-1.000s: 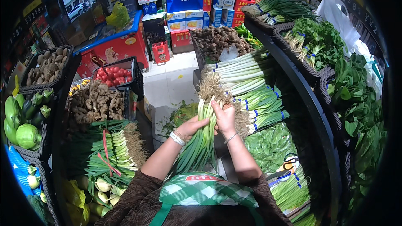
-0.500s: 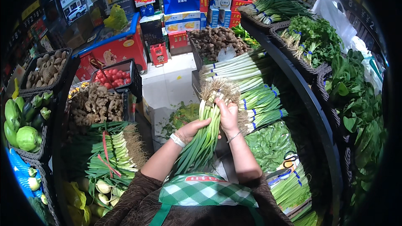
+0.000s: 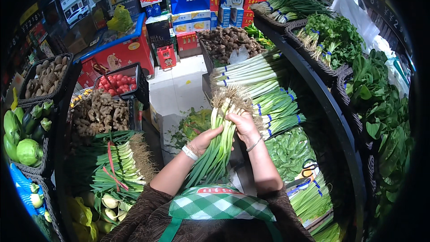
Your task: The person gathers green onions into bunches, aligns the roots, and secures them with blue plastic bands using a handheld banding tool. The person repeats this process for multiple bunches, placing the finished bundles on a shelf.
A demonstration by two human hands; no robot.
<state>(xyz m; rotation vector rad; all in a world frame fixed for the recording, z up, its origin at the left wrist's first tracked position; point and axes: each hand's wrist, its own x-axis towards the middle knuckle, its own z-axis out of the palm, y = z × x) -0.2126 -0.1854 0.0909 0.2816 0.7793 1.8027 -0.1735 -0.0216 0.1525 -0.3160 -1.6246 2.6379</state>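
Note:
A loose bunch of green onions (image 3: 207, 165) hangs upright between my hands, pale roots at the top and green leaves trailing down toward my checked apron (image 3: 221, 204). My left hand (image 3: 202, 141) wraps round the middle of the bunch from the left. My right hand (image 3: 244, 128) grips it higher on the right, thumb across the white stems just below the roots. Behind and right of it lie banded leeks (image 3: 251, 69) and banded green onions (image 3: 275, 107). Scissors (image 3: 310, 169) lie by banded thin greens (image 3: 313, 201) at lower right.
Tied onions (image 3: 116, 161), ginger (image 3: 98, 112) and tomatoes (image 3: 115, 85) line the left side. A raised dark shelf edge (image 3: 318, 85) carries baskets of leafy greens (image 3: 331, 40) on the right. Stacked boxes (image 3: 190, 0) stand behind the pale tiled floor (image 3: 177, 87), where loose leaves (image 3: 192, 121) lie.
My right thumb has moved a little down the stems, away from the roots. My left hand stays round the bunch. The view has shifted slightly.

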